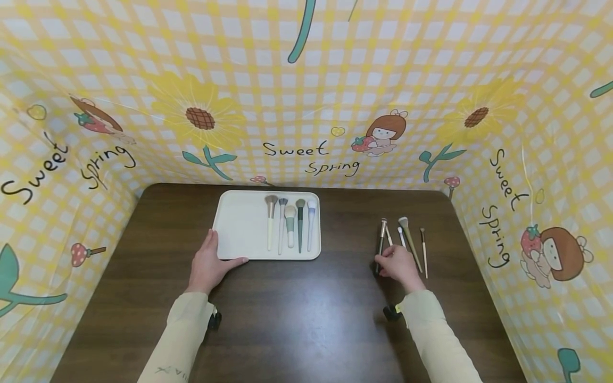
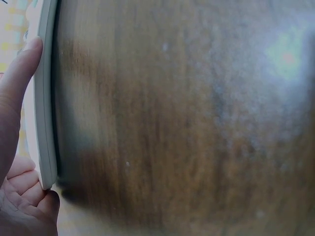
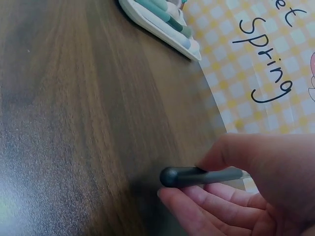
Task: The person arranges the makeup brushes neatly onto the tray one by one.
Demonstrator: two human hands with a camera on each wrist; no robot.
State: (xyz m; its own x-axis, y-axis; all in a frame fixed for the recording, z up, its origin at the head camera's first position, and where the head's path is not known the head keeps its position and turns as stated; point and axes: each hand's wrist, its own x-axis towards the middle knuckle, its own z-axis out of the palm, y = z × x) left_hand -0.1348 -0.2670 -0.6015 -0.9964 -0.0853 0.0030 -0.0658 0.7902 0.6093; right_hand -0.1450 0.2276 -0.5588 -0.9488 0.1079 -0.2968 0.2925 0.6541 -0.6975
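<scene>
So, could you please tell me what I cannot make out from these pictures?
- Head view: the lower ends of the two pale brushes, hidden by the right hand.
- Right wrist view: the bristles of the dark brush, hidden behind the same hand.
- Left wrist view: the rest of the tray, cut off by the top edge.
- Head view: the lettering on the left sleeve, too small to read.

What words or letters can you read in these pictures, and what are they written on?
"Sweet Spring": on the back of the yellow checked cloth; part shows again in the right wrist view.
"Sweet Spring": slanting, on the cloth's left side.
"Sweet Spring": running downward, on the cloth's right side.
Dark marks on the left sleeve: too small to read.
I can make out no lettering on the makeup brushes or white tray.
</scene>
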